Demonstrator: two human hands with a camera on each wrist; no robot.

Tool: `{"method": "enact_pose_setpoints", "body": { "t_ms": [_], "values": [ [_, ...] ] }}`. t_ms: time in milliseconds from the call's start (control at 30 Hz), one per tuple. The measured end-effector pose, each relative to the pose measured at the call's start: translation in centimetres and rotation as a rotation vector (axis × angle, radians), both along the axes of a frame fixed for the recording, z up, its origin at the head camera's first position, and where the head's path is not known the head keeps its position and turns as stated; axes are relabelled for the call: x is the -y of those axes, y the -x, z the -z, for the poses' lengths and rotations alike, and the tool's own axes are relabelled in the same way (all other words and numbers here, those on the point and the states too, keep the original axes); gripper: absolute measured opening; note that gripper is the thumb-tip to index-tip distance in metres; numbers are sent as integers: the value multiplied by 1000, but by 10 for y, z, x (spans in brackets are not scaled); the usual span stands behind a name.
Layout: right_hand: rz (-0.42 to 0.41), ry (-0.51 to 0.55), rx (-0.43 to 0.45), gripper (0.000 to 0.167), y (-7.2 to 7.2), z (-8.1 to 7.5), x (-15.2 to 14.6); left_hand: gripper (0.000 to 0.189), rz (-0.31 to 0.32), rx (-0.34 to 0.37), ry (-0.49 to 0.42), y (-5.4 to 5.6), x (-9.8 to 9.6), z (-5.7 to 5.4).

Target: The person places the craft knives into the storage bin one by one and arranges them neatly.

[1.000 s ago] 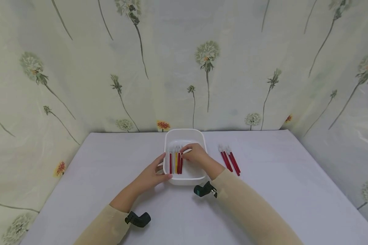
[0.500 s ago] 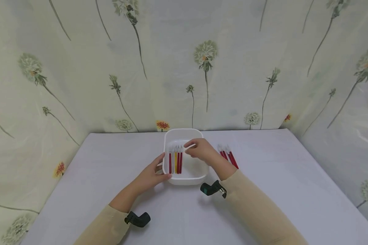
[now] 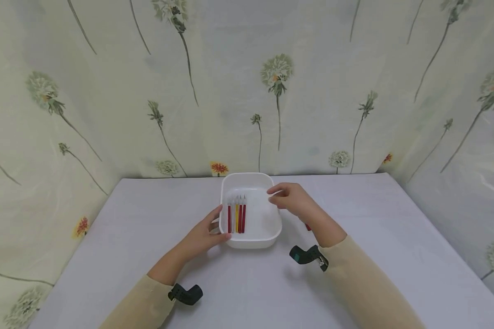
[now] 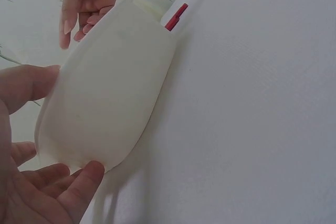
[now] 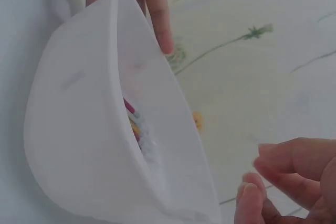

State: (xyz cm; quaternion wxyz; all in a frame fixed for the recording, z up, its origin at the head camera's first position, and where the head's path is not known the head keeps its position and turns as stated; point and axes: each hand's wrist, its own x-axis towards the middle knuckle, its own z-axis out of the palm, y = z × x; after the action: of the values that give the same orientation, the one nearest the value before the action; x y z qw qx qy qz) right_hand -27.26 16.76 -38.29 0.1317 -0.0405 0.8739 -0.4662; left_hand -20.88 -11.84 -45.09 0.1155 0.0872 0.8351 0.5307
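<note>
A white plastic tub (image 3: 251,244) stands on the table. Along the left of its floor lie several slim pen-like sticks (image 3: 236,219), side by side, with red, yellow and whitish shafts and pale pointed ends. My left hand (image 3: 201,236) grips the tub's left side, thumb at the near corner and fingers along the wall. In the left wrist view, the fingertips press against the tub's outer wall (image 4: 110,82). My right hand (image 3: 294,198) hovers by the tub's right rim with bent fingers and nothing visible between them; in the right wrist view, thumb and fingertips stand slightly apart.
The end of a red stick (image 3: 308,227) shows on the table beneath my right forearm, which hides others. Two red ends (image 4: 176,18) appear past the tub in the left wrist view. A flower-patterned curtain (image 3: 230,91) hangs behind the white table (image 3: 238,292).
My right hand has lifted from the sticks inside the tub and moved right, past the rim, now covering most of the red sticks on the table. The left hand has stayed put.
</note>
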Motion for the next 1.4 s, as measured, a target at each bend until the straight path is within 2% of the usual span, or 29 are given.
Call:
{"method": "enact_pose_setpoints", "body": {
  "t_ms": [233, 500, 667, 1067, 1400],
  "values": [
    [-16, -35, -16, 37, -7, -3, -29, 92, -2, -4, 7, 0, 0, 0],
    [-18, -69, -60, 36, -10, 1, -59, 93, -1, 2, -9, 1, 1, 0],
    [-11, -78, -62, 40, -10, 9, -75, 95, -5, 2, -2, 2, 1, 1],
    [-5, -128, -72, 35, -12, 28, -101, 94, 1, -9, 11, 2, 0, 0],
    [28, -164, -48, 32, -2, 52, -115, 95, -2, -11, 18, 2, 1, 3]
  ]
}}
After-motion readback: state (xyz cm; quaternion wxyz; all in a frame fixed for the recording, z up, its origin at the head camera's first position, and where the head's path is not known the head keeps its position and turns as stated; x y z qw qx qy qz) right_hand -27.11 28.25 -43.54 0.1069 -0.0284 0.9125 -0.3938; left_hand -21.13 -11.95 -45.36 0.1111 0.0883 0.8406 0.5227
